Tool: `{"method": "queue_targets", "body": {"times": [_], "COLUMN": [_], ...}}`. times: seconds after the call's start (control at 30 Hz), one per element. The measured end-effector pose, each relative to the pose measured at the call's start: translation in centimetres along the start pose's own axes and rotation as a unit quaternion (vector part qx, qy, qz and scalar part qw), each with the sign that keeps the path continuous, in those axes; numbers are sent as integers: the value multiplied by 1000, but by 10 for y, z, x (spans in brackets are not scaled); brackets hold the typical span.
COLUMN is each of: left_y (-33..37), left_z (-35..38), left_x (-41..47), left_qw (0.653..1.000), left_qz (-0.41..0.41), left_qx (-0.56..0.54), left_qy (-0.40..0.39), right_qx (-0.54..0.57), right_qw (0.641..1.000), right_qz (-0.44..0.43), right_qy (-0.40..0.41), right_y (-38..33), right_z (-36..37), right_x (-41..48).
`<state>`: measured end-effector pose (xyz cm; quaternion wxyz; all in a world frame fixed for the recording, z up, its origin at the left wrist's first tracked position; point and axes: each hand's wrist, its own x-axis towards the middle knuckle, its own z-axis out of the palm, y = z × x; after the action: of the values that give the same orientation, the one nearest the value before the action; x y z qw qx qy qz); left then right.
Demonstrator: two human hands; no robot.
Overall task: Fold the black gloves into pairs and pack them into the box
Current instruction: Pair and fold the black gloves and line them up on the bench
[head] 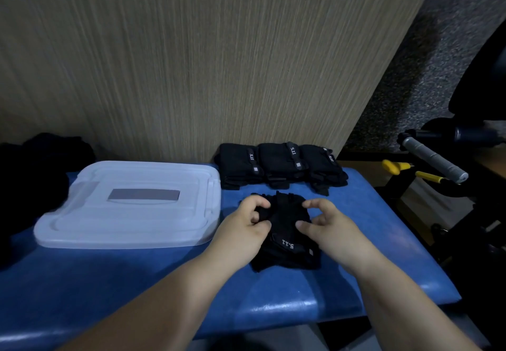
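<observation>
The left hand has its grip clamped on the black gloves, thumb and curled fingers pinching a fold of cloth at their upper left corner. The right hand has its grip curled onto the upper right edge of the same gloves, with the thumb tip lying on the fabric. The gloves lie just right of the box on the blue surface. They are a soft, matte, rumpled bundle with a strap across the near part bearing pale lettering and a small grey tab. How many gloves are stacked in the bundle is hard to tell, since the black layers merge in the dim light and both hands cover the far half. Right of the box's far corner, three folded pairs sit side by side against a wood-grain panel, each a neat block with a lettered strap. The box is pale translucent plastic with rounded corners, a ridged lid and a grey rectangular label; its body is hidden under the lid. Left of the box, a pile of dark cloth runs off the edge, too dark to make out. The surface is smooth, glossy padding.
</observation>
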<state>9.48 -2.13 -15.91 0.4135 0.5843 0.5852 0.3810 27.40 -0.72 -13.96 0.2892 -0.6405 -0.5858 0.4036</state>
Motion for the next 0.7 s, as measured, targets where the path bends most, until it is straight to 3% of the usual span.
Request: {"method": "queue_targets", "body": {"times": [0.27,0.4,0.57,0.7], "left_y": [0,-3,-9,-12], "left_z": [-1,-4,-3,0], "left_x": [3,5,5,2], "left_qw": [992,989,990,981], "left_qz": [1,16,16,54], "left_qx": [-97,-49,17,140], "left_qy": [85,138,136,125], "right_qx": [63,60,15,-21], "right_qw": [994,993,993,996], "right_qz": [-78,-93,-102,-89], "right_qy": [31,48,52,21], "right_y": [-3,-3,1,8], "right_z": [9,12,9,12], "right_x": [1,0,2,6]}}
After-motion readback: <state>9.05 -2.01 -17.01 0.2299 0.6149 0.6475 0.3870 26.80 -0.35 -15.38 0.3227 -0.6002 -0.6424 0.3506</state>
